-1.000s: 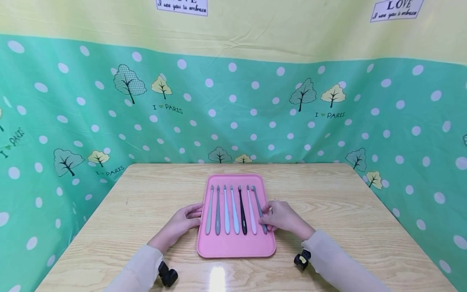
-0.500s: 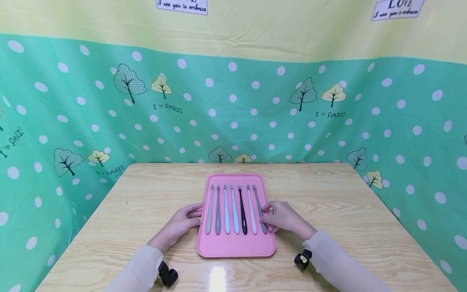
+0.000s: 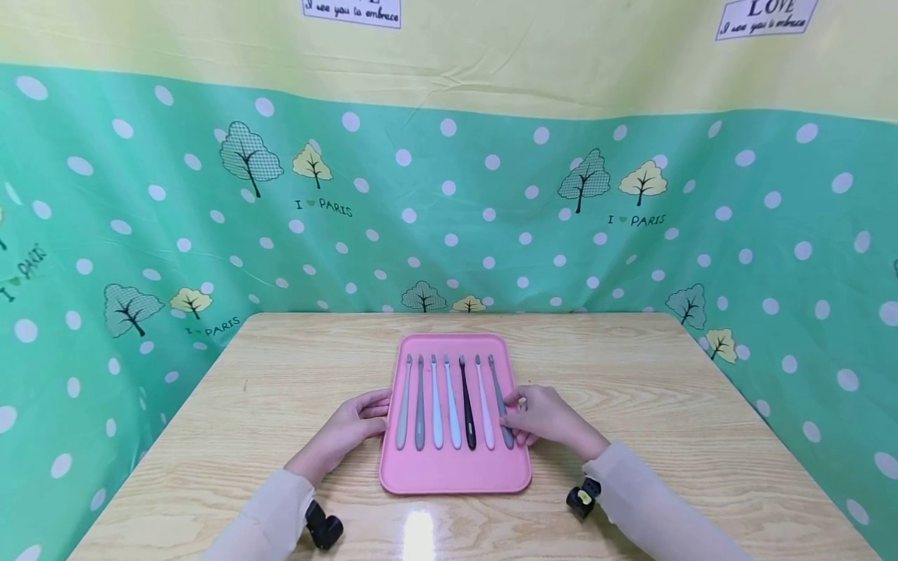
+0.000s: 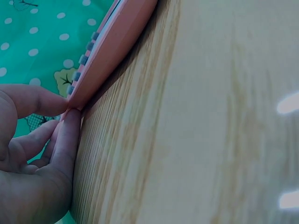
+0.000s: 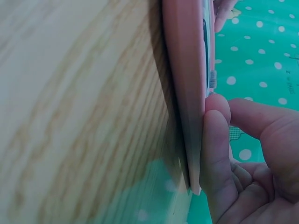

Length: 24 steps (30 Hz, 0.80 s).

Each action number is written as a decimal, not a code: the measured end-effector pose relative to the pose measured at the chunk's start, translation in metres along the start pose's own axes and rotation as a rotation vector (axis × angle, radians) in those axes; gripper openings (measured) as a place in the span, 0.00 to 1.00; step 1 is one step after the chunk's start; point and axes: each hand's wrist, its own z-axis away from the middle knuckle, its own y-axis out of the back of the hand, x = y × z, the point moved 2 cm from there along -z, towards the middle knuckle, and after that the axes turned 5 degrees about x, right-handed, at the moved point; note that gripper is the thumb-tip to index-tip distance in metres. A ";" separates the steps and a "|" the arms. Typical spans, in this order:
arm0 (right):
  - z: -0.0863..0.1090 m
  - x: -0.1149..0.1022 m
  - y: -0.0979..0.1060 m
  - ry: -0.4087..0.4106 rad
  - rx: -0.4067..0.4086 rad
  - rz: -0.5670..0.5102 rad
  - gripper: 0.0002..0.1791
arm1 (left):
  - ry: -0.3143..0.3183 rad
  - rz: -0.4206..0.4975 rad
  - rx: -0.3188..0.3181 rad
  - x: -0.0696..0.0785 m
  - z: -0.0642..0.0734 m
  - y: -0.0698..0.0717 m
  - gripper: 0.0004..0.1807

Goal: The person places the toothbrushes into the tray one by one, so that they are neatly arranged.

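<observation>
A pink tray (image 3: 454,477) lies on the wooden table, carrying several slim toothbrushes side by side, heads toward the back. Their handles are grey, pale blue, black (image 3: 467,413) and pale pink (image 3: 485,417). My right hand (image 3: 543,417) reaches over the tray's right rim and pinches the handle of the rightmost grey toothbrush (image 3: 496,386). In the right wrist view, the thumb and a finger (image 5: 217,140) meet at the rim, hiding most of that brush. At the left side, my left hand (image 3: 348,428) holds the tray's rim between thumb and fingers (image 4: 44,100).
The wooden table (image 3: 295,366) extends around the tray on all sides. A green and yellow curtain (image 3: 449,195) with dots and trees hangs behind it and along both sides. Black wrist cameras (image 3: 324,528) sit at both cuffs.
The head of the rightmost grey toothbrush has swung slightly right, away from the pale pink one, and lies straighter. Both hands stay nearly in place.
</observation>
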 end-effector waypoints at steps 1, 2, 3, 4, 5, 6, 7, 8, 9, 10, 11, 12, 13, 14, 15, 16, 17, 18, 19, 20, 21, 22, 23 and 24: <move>0.000 0.000 0.000 0.000 -0.001 -0.002 0.23 | 0.001 0.000 0.000 0.000 0.000 0.000 0.35; 0.000 0.000 0.000 0.000 -0.001 -0.003 0.23 | 0.001 -0.002 0.000 0.000 0.000 0.000 0.35; 0.000 0.000 0.000 0.002 -0.001 -0.004 0.23 | 0.002 -0.002 0.001 0.001 0.001 0.000 0.35; 0.001 0.000 0.000 0.003 -0.002 -0.005 0.22 | 0.003 -0.001 0.002 0.001 0.001 0.000 0.35; 0.001 -0.001 0.001 0.005 -0.002 -0.007 0.22 | 0.004 0.001 0.003 0.001 0.001 0.000 0.35; 0.001 -0.001 0.001 0.007 -0.004 -0.008 0.22 | 0.004 0.001 0.003 0.002 0.001 0.000 0.34; 0.002 -0.001 0.001 0.009 -0.005 -0.012 0.22 | 0.005 0.001 0.002 0.002 0.001 0.000 0.34; 0.002 -0.001 0.002 0.014 -0.007 -0.012 0.23 | 0.005 0.001 0.001 0.002 0.002 0.000 0.34; 0.003 -0.001 0.002 0.018 -0.009 -0.014 0.23 | 0.005 0.001 0.002 0.002 0.002 0.000 0.34; 0.003 -0.001 0.003 0.022 -0.009 -0.017 0.23 | 0.005 -0.001 0.001 0.002 0.002 -0.001 0.34; 0.004 -0.001 0.004 0.027 -0.008 -0.019 0.24 | 0.005 -0.001 0.000 0.003 0.002 -0.001 0.34; 0.004 0.000 0.005 0.035 -0.007 -0.017 0.24 | 0.005 -0.003 -0.001 0.003 0.001 -0.001 0.34; 0.004 0.000 0.006 0.040 -0.005 -0.017 0.23 | 0.005 -0.004 -0.003 0.003 0.001 -0.001 0.34; 0.005 0.001 0.007 0.047 -0.002 -0.015 0.23 | 0.005 -0.003 -0.004 0.002 0.001 -0.001 0.34; 0.005 0.001 0.008 0.051 0.002 -0.015 0.22 | 0.004 -0.003 -0.004 0.002 0.001 -0.001 0.34; 0.005 0.002 0.009 0.055 0.005 -0.014 0.21 | 0.003 -0.001 -0.006 0.002 0.001 0.000 0.35; 0.006 0.002 0.010 0.060 0.008 -0.012 0.21 | 0.003 0.001 -0.007 0.002 0.000 0.000 0.35; 0.006 0.002 0.010 0.064 0.012 -0.009 0.20 | 0.001 0.000 -0.008 0.002 0.000 0.000 0.35; 0.006 0.003 0.011 0.064 0.016 -0.006 0.20 | 0.001 0.003 -0.009 0.001 0.000 0.000 0.35; 0.006 0.004 0.012 0.063 0.022 -0.003 0.19 | 0.001 0.007 -0.010 0.001 0.000 0.000 0.35; 0.006 0.005 0.013 0.059 0.028 0.002 0.19 | -0.001 0.009 -0.012 0.001 0.000 0.001 0.36; 0.007 0.006 0.014 0.057 0.035 0.007 0.18 | -0.001 0.013 -0.014 0.001 0.000 0.001 0.36; 0.007 0.007 0.015 0.054 0.041 0.011 0.18 | -0.002 0.015 -0.018 0.000 -0.001 0.001 0.36; 0.008 0.008 0.015 0.050 0.046 0.015 0.18 | -0.003 0.019 -0.021 0.000 -0.001 0.000 0.36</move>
